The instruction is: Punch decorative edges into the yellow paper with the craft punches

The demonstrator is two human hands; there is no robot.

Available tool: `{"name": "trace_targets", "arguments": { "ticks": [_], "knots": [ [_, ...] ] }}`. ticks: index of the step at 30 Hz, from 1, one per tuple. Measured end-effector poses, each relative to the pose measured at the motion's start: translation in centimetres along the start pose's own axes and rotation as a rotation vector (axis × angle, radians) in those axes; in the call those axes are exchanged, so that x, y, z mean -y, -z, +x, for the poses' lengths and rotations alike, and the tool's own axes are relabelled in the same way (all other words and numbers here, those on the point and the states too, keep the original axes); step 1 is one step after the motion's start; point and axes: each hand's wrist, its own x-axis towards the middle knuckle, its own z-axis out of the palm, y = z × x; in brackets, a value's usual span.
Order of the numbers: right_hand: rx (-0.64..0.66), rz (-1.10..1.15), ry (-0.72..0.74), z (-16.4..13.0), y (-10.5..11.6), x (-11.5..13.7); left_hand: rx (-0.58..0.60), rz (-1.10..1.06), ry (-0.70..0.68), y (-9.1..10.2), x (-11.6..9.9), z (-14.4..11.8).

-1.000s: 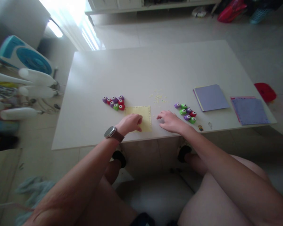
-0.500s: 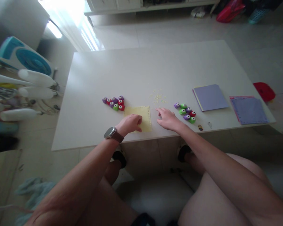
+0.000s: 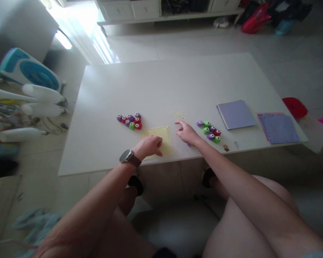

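Note:
My left hand (image 3: 150,146), with a watch (image 3: 127,156) on its wrist, is over the yellow paper sheet (image 3: 164,138). Its fingers are curled and the thumb points down to the sheet; whatever may be in them is hidden. Small punched marks run along the sheet's top and right edges. To the right of the sheet, my right hand (image 3: 187,132) has its index finger stretched towards a scatter of tiny pale yellow bits (image 3: 179,114). A small purple thing (image 3: 188,144) shows under the right hand's lower edge, mostly covered.
Eye-topped craft punches in purple, red and green stand in a left group (image 3: 130,120) and a right group (image 3: 208,131). Further right lie a stack of coloured paper (image 3: 237,114), punched purple sheets (image 3: 278,128), a small figure (image 3: 225,147) and a silvery piece (image 3: 236,144).
My right hand has shifted slightly left, and its index finger is now stretched out. A purple thing has come into sight beneath it. My left hand stays over the sheet; the view has tilted slightly.

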Motion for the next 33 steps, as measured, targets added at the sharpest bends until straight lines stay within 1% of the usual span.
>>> {"name": "trace_targets", "arguments": {
  "ticks": [2, 3, 6, 8, 12, 14, 16, 18, 20, 23, 26, 29, 31, 33],
  "knots": [
    [-0.063, 0.007, 0.015, 0.1, 0.1, 0.1, 0.000, -0.009, -0.001, -0.1, 0.1, 0.0],
    [-0.070, 0.003, 0.028, 0.1, 0.2, 0.1, -0.002, -0.011, -0.002, -0.1, 0.0, 0.0],
    [-0.038, -0.089, 0.054, -0.1, 0.8, 0.1, -0.008, -0.007, -0.004, 0.0, -0.1, -0.1],
    [0.002, -0.202, 0.106, -0.5, 1.4, 0.0, -0.005, -0.003, -0.001, 0.0, -0.2, -0.1],
    [0.198, -0.428, 0.276, -1.7, 2.4, -0.5, 0.000, 0.006, 0.012, -0.2, 0.1, 0.2],
    [0.261, -0.538, 0.306, -2.2, 2.8, -1.0, -0.007, 0.016, 0.005, -0.4, 0.3, 0.4],
    [0.274, -0.620, 0.279, -2.5, 3.2, -1.8, -0.016, 0.025, -0.002, -0.5, 0.4, 0.8],
    [0.238, -0.657, 0.255, -2.6, 3.9, -2.6, -0.029, 0.030, 0.015, -0.6, 0.2, 1.1],
    [0.146, -0.692, 0.246, -2.6, 4.7, -3.4, -0.047, 0.031, 0.043, -0.6, -0.3, 1.3],
    [-0.004, -0.785, 0.228, -2.8, 5.7, -4.3, -0.076, 0.047, 0.076, -0.6, -1.8, 1.0],
    [-0.080, -0.883, 0.189, -3.1, 6.0, -4.3, -0.119, 0.082, 0.116, -1.2, -3.3, 0.3],
    [-0.091, -0.899, 0.201, -3.8, 5.7, -2.8, -0.172, 0.096, 0.136, -1.8, -4.8, -0.5],
    [-0.033, -0.849, 0.281, -4.8, 5.2, -1.2, -0.210, 0.109, 0.140, -1.7, -5.8, -1.2],
    [0.069, -0.767, 0.331, -6.3, 4.4, 0.5, -0.231, 0.133, 0.140, -1.2, -7.3, -2.1]
  ]
}}
